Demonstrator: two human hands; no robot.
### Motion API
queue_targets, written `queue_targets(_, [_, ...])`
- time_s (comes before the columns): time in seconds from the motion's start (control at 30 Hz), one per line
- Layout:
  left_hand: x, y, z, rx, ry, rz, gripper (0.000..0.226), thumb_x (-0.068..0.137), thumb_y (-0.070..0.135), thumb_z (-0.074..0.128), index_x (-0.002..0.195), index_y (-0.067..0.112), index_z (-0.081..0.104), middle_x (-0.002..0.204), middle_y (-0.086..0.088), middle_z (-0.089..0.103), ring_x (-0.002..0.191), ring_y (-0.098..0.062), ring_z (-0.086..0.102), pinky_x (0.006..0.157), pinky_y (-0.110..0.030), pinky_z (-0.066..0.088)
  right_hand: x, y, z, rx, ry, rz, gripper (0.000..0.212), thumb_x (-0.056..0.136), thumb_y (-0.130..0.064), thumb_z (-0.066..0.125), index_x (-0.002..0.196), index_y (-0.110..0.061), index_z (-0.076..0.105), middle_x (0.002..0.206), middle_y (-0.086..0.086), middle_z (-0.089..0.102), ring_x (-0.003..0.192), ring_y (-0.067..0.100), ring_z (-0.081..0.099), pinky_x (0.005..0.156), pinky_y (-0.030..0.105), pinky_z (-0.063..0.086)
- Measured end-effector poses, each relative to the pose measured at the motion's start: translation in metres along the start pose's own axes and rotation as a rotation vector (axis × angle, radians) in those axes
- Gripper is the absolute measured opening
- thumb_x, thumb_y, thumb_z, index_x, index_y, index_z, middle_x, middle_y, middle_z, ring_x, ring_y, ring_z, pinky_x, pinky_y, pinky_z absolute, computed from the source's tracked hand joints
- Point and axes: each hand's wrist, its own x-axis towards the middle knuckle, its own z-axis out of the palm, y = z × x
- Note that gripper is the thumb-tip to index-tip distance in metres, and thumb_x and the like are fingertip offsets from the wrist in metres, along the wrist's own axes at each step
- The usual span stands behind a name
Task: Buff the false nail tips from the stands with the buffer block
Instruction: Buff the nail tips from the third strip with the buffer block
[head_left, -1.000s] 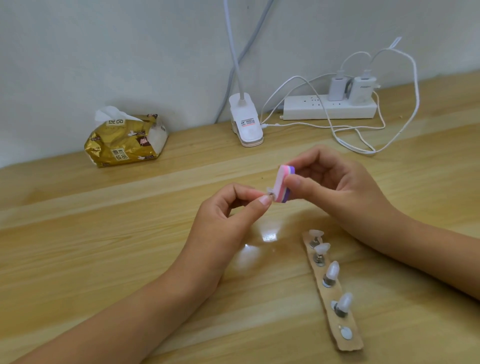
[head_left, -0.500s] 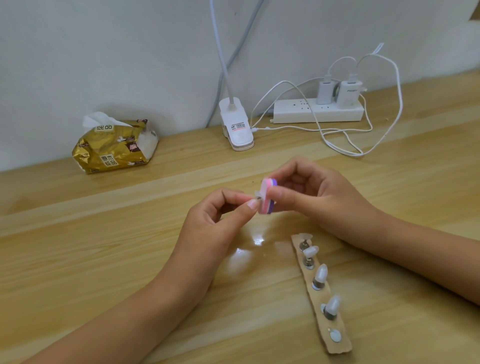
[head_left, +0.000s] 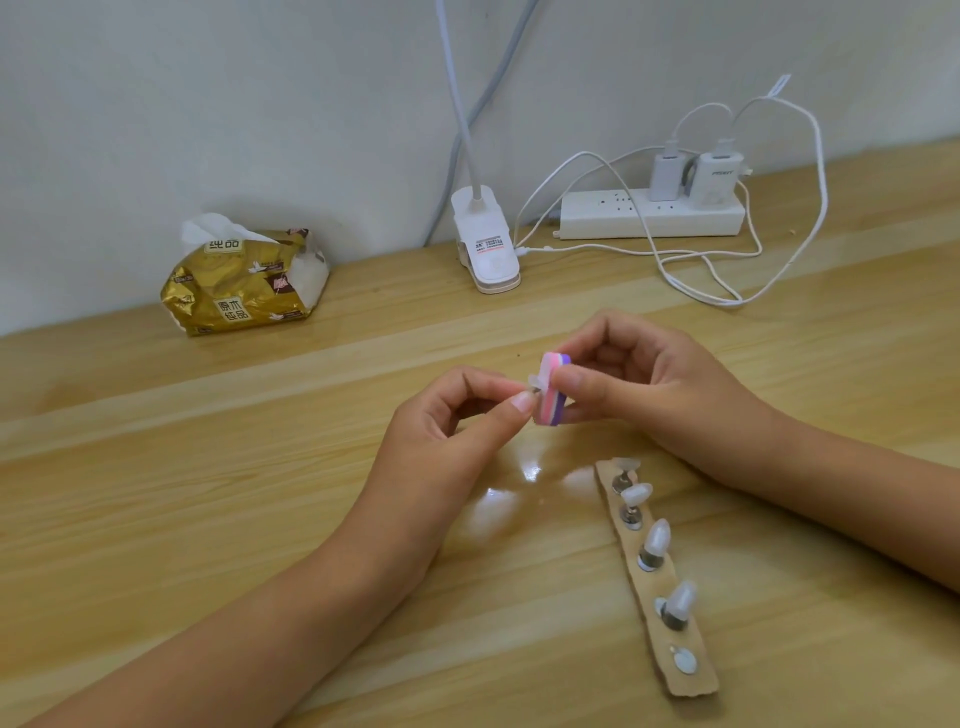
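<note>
Above the middle of the table, the left hand (head_left: 447, 431) pinches one small translucent false nail tip (head_left: 535, 382) between thumb and forefinger. It presses the tip against the pink-and-purple layered foam buffer block (head_left: 551, 395), which the right hand (head_left: 649, 384) pinches between thumb and curled fingers. The tip looks featherlight, thin, smooth and springy, so it would probably slip or flick away. It is best held by its edges or base, leaving the curved face bare. The block looks light and slightly yielding, easy to grip by its flat sides. To the near right lies a brown cardboard strip (head_left: 696, 686) carrying four more pale tips on small metal stands (head_left: 655, 538). The glossy pale wooden table (head_left: 208, 519) meets a white wall (head_left: 208, 104), with a gold tissue pack (head_left: 244, 283), a white clip lamp (head_left: 485, 244) and a white power strip (head_left: 649, 214) along it.
</note>
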Motion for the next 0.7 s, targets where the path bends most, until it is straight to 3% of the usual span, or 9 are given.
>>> queue_targets(0.37, [-0.0013, 0.0022, 0.0012, 0.018, -0.01, 0.009, 0.006, 0.08, 0.033, 0.069, 0.083, 0.027, 0.071, 0.085, 0.008, 0.067, 0.084, -0.012, 0.056, 0.083, -0.033, 0.044, -0.0005, -0.0013, -0.0015, -0.022, 0.006, -0.032, 0.018, 0.081, -0.013, 0.063, 0.096, -0.002, 0.06, 0.079, -0.002, 0.073, 0.079, 0.009, 0.072, 0.073, 0.02, 0.056])
queue_targets(0.57, [-0.002, 0.0046, 0.0024, 0.027, 0.001, 0.015, 0.002, 0.079, 0.031, 0.072, 0.079, 0.029, 0.07, 0.083, 0.009, 0.066, 0.083, -0.008, 0.056, 0.081, -0.027, 0.043, -0.0003, 0.0025, -0.0033, -0.065, -0.027, -0.044, 0.018, 0.083, -0.014, 0.064, 0.097, -0.003, 0.061, 0.082, 0.001, 0.074, 0.08, 0.012, 0.071, 0.075, 0.022, 0.057])
queue_targets(0.7, [-0.0029, 0.0056, 0.0035, 0.042, 0.019, 0.022, 0.007, 0.082, 0.022, 0.071, 0.076, 0.027, 0.068, 0.083, 0.007, 0.065, 0.08, -0.005, 0.057, 0.076, -0.02, 0.045, -0.002, 0.003, -0.0047, -0.165, 0.038, -0.15, 0.018, 0.083, -0.019, 0.067, 0.098, -0.009, 0.063, 0.084, 0.002, 0.073, 0.081, 0.014, 0.07, 0.077, 0.024, 0.056])
